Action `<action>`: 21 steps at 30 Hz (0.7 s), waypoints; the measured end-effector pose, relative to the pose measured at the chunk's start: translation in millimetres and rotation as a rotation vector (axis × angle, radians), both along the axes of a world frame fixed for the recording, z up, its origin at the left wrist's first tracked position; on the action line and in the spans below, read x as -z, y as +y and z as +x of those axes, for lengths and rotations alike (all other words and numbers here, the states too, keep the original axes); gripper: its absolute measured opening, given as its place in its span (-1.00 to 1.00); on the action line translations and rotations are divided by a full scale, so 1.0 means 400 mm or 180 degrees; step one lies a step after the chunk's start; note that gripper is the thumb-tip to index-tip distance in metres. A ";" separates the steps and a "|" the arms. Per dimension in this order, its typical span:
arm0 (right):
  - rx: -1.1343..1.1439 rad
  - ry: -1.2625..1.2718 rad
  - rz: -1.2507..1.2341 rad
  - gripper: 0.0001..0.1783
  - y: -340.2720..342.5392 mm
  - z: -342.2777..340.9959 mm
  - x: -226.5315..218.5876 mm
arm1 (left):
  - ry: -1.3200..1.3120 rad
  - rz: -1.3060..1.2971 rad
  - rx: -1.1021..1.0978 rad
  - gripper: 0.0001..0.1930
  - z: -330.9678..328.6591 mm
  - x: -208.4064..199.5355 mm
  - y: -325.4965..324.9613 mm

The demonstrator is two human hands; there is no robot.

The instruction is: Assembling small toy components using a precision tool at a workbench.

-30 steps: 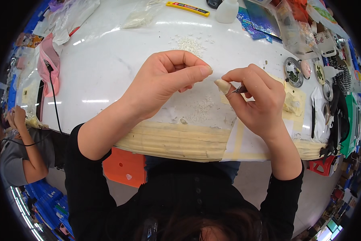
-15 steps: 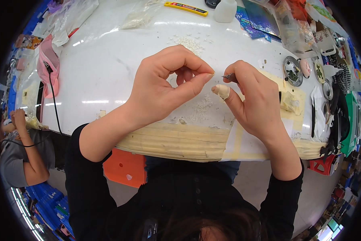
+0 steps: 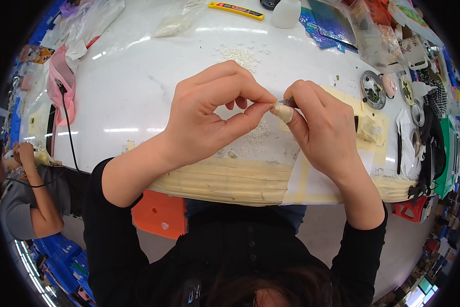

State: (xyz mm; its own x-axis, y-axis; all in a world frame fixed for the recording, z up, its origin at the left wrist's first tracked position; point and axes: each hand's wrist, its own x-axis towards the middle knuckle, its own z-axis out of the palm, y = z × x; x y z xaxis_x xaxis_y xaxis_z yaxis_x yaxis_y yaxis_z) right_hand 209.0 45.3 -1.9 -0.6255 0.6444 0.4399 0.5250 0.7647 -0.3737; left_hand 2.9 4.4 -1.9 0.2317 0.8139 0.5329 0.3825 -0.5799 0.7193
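Over the near edge of the white tabletop [image 3: 138,102], the left hand [image 3: 209,117] pinches thumb and forefinger closed on something too small to make out, right against the right hand [image 3: 322,133]. The right hand's fingers are closed around a thin metal tool [image 3: 286,102], its thumb wrapped in pale tape. Tiny white beads [image 3: 240,55] lie scattered toward the far edge; taped paper [image 3: 230,179] lines the near edge

A glossy white table [image 3: 138,97], its near edge wrapped in beige masking tape [image 3: 225,181], carried scattered small white beads [image 3: 240,55], a yellow utility knife [image 3: 236,10], a white bottle [image 3: 286,13], round metal tins [image 3: 373,89] and a pink mesh item [image 3: 61,82].
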 end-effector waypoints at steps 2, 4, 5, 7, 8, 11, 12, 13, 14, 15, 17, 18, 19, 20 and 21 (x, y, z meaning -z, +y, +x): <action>0.0001 -0.0027 -0.0019 -0.75 0.000 0.000 -0.001 | 0.0021 0.0087 -0.0010 -0.81 0.000 0.002 0.002; 0.0005 -0.0043 -0.0013 -0.75 0.000 0.000 -0.002 | 0.0065 0.0188 -0.0036 -0.81 0.002 0.003 0.003; 0.0004 -0.0044 0.0002 -0.75 0.000 0.000 -0.001 | 0.0102 0.0245 -0.0062 -0.80 0.002 0.002 0.003; 0.0001 -0.0057 0.0031 -0.75 -0.001 0.000 -0.001 | 0.0225 0.0396 -0.0116 -0.80 0.002 0.002 0.003; 0.0004 -0.0071 0.0045 -0.75 -0.001 0.000 -0.002 | 0.0310 0.0490 -0.0141 -0.80 0.001 0.002 0.004; 0.0008 -0.0127 0.0080 -0.77 -0.001 0.001 -0.006 | 0.0438 0.0624 -0.0169 -0.79 0.001 0.001 0.005; 0.0009 -0.0148 0.0091 -0.78 -0.001 0.001 -0.007 | 0.0459 0.0644 -0.0170 -0.79 0.001 0.001 0.005; 0.0022 -0.0158 0.0132 -0.79 -0.001 0.001 -0.007 | 0.0469 0.0654 -0.0171 -0.79 0.001 0.000 0.006; 0.0030 -0.0164 0.0172 -0.80 -0.002 0.000 -0.007 | 0.0482 0.0662 -0.0178 -0.79 0.001 0.000 0.005; 0.0037 -0.0171 0.0212 -0.81 -0.002 -0.001 -0.007 | 0.0496 0.0671 -0.0185 -0.78 0.001 -0.001 0.004; 0.0050 -0.0200 0.0260 -0.82 -0.004 -0.001 -0.007 | 0.0499 0.0677 -0.0196 -0.78 0.001 -0.001 0.004; 0.0059 -0.0216 0.0284 -0.82 -0.004 0.000 -0.007 | 0.0499 0.0680 -0.0200 -0.78 0.001 0.000 0.004; 0.0050 -0.0201 0.0291 -0.81 -0.004 0.000 -0.006 | 0.0483 0.0677 -0.0199 -0.79 0.001 0.000 0.005; 0.0040 -0.0183 0.0300 -0.81 -0.004 -0.001 -0.006 | 0.0470 0.0674 -0.0199 -0.79 0.001 -0.001 0.005; 0.0029 -0.0165 0.0308 -0.81 -0.003 -0.001 -0.006 | 0.0457 0.0671 -0.0199 -0.79 0.001 -0.001 0.005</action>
State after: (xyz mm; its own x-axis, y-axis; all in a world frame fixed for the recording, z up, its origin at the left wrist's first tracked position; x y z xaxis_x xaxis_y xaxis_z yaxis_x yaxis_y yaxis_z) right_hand 208.6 44.0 0.3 -0.6433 0.6062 0.4676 0.5488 0.7910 -0.2704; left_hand 3.3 6.5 -1.3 0.2699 0.7033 0.6576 0.5117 -0.6833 0.5208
